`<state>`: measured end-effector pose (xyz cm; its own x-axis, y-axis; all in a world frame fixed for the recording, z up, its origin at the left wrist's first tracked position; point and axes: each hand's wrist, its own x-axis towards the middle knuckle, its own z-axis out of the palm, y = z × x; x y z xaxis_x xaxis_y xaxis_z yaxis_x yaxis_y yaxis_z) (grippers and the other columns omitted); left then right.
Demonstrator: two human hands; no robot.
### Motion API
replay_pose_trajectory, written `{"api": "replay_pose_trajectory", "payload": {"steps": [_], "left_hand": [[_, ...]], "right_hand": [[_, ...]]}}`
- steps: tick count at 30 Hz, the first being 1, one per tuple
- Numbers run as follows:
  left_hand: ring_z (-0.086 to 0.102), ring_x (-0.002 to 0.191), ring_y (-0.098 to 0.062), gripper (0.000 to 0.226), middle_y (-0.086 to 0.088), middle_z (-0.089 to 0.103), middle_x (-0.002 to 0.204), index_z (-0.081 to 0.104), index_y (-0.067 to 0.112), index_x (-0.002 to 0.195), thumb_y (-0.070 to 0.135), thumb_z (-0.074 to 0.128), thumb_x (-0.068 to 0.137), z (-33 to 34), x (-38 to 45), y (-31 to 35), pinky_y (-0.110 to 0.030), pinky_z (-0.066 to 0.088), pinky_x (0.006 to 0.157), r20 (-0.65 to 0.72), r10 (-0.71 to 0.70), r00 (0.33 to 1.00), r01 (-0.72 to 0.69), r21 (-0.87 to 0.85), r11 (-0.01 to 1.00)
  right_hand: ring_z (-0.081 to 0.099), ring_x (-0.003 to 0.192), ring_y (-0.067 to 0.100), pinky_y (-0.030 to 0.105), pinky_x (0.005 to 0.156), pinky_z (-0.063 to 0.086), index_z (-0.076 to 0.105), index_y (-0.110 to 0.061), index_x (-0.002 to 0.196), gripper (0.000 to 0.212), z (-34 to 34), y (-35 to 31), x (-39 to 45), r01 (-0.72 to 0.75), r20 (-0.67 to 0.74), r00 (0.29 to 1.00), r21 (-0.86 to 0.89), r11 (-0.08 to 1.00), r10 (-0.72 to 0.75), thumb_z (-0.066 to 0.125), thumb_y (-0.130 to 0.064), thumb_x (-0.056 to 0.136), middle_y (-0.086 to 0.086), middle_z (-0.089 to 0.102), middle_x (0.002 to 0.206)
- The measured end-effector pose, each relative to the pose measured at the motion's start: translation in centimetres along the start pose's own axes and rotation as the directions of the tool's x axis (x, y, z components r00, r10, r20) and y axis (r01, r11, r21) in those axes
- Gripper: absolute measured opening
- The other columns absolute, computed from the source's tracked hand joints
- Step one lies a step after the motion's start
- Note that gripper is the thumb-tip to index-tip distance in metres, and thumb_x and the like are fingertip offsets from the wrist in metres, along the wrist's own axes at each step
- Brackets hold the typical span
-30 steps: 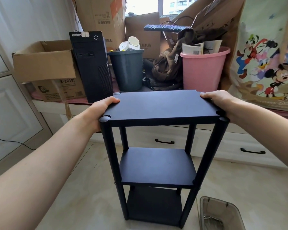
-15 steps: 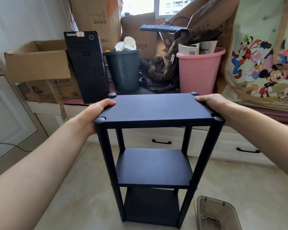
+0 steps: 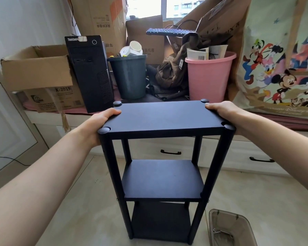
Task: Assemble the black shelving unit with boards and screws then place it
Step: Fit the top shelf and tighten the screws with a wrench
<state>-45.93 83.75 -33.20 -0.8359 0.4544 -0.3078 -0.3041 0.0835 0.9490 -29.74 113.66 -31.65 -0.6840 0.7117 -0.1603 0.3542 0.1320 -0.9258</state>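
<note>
The black shelving unit [image 3: 163, 116] stands upright on the pale floor in the middle of the view. It has three boards joined by round corner posts with caps on top. My left hand [image 3: 100, 124] grips the left edge of the top board, thumb on top. My right hand [image 3: 222, 110] grips the right edge the same way. The lowest board is partly hidden under the middle one.
A clear plastic tray [image 3: 231, 229] with small metal parts lies on the floor at the lower right. Behind the unit runs a drawer bench [image 3: 171, 148] loaded with a black computer tower [image 3: 89, 73], a grey bin [image 3: 130, 77], a pink bin [image 3: 208, 77] and cardboard boxes [image 3: 37, 75].
The unit and both hands sit slightly lower in the view than a second ago, as the camera view shifted. Both hands keep the same hold on the top board.
</note>
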Motion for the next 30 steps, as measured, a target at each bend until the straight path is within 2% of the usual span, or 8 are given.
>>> {"api": "replay_pose_trajectory", "payload": {"steps": [2,4,7,10,13,22,25,30], "left_hand": [[0.066,0.048,-0.013,0.026,0.0,0.071,0.065,0.065,0.013,0.107,0.034,0.064,0.093,-0.1,0.1,-0.2,-0.025,0.053,0.042,0.021,0.003,1.0,-0.003,-0.017,1.0],[0.066,0.048,-0.013,0.025,0.0,0.071,0.065,0.065,0.012,0.107,0.034,0.064,0.094,-0.1,0.1,-0.2,-0.025,0.054,0.043,0.02,0.006,1.0,-0.006,-0.02,1.0],[0.066,0.049,-0.015,0.026,-0.001,0.071,0.066,0.066,0.012,0.106,0.034,0.066,0.092,0.0,-0.2,0.2,-0.027,0.055,0.044,-0.001,-0.006,1.0,0.006,0.01,1.0],[0.066,0.049,-0.015,0.025,0.0,0.071,0.066,0.066,0.014,0.104,0.036,0.066,0.091,0.1,-0.1,0.4,-0.026,0.055,0.046,-0.019,-0.015,1.0,0.016,0.035,0.999],[0.067,0.051,-0.015,0.027,0.0,0.072,0.069,0.067,0.014,0.105,0.037,0.067,0.091,0.0,0.0,0.4,-0.028,0.055,0.048,-0.012,-0.011,1.0,0.011,0.045,0.999],[0.068,0.05,-0.015,0.024,-0.001,0.073,0.068,0.067,0.012,0.104,0.033,0.066,0.092,-0.1,0.3,0.2,-0.029,0.057,0.047,-0.003,0.008,1.0,-0.008,0.027,1.0],[0.068,0.051,-0.015,0.025,-0.002,0.073,0.068,0.066,0.011,0.104,0.033,0.067,0.092,-0.2,0.4,0.1,-0.029,0.058,0.046,-0.001,0.01,1.0,-0.01,0.014,1.0],[0.069,0.054,-0.014,0.03,-0.001,0.074,0.072,0.066,0.011,0.109,0.035,0.066,0.092,-0.5,0.2,-0.2,-0.026,0.058,0.049,0.033,0.03,0.999,-0.03,0.014,0.999]], "right_hand": [[0.06,0.049,0.014,0.019,0.044,0.045,0.063,-0.005,0.09,0.025,0.2,0.0,0.3,0.032,0.002,0.999,0.017,0.999,-0.032,0.063,-0.029,0.095,0.001,0.063,0.063],[0.058,0.054,0.015,0.016,0.043,0.046,0.062,-0.005,0.085,0.026,0.3,-0.1,0.3,0.041,0.0,0.999,0.003,0.999,-0.041,0.063,-0.028,0.095,0.003,0.061,0.071],[0.056,0.036,0.008,0.013,0.033,0.037,0.059,-0.01,0.076,0.029,0.2,-0.1,0.2,0.027,0.009,1.0,-0.019,0.999,-0.027,0.061,-0.031,0.096,0.002,0.059,0.067],[0.056,0.041,0.011,0.02,0.041,0.041,0.06,-0.012,0.081,0.026,0.0,-0.2,0.0,0.0,0.004,1.0,-0.022,1.0,0.0,0.062,-0.034,0.095,0.001,0.062,0.065],[0.056,0.034,0.008,0.014,0.033,0.038,0.059,-0.01,0.079,0.026,0.1,-0.1,0.0,0.006,0.02,1.0,0.039,0.999,-0.007,0.061,-0.03,0.096,-0.002,0.062,0.048],[0.058,0.052,0.014,0.022,0.046,0.045,0.062,-0.012,0.08,0.024,0.1,-0.1,0.1,0.016,0.009,1.0,0.025,1.0,-0.016,0.065,-0.031,0.094,0.002,0.062,0.073],[0.055,0.034,0.006,0.014,0.035,0.04,0.061,-0.011,0.075,0.025,0.2,0.1,0.6,0.036,-0.011,0.999,0.026,0.999,-0.036,0.065,-0.028,0.094,0.001,0.062,0.065],[0.054,0.032,0.002,0.011,0.038,0.043,0.059,-0.008,0.073,0.028,0.6,0.1,1.1,0.042,-0.002,0.999,0.087,0.995,-0.042,0.063,-0.024,0.095,-0.003,0.063,0.05]]}}
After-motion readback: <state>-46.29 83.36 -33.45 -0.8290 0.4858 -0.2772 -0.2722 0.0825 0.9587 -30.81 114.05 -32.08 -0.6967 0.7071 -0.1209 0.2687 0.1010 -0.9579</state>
